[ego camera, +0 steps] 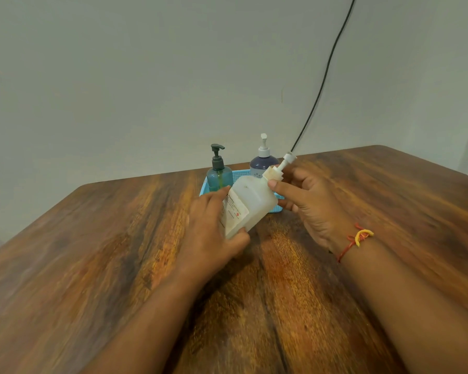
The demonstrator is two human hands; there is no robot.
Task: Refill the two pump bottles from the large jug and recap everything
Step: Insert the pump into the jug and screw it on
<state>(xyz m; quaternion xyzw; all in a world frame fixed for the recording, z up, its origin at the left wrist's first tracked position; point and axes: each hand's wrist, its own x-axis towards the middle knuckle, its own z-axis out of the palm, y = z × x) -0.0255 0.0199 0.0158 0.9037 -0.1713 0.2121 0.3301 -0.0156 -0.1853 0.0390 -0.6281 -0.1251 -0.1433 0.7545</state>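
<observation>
Over the worktop (92, 238), left hand (208, 233) fingers wrap the jug (251, 201), right hand (314, 209) fingers pinch its cap (274, 174); teal bottle (219, 175) and purple bottle (262, 164) stand capped, refilling seemingly unstarted

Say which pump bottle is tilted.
The white labelled bottle, gripped by the left hand; the teal bottle and purple bottle stand upright in the blue basket.
</observation>
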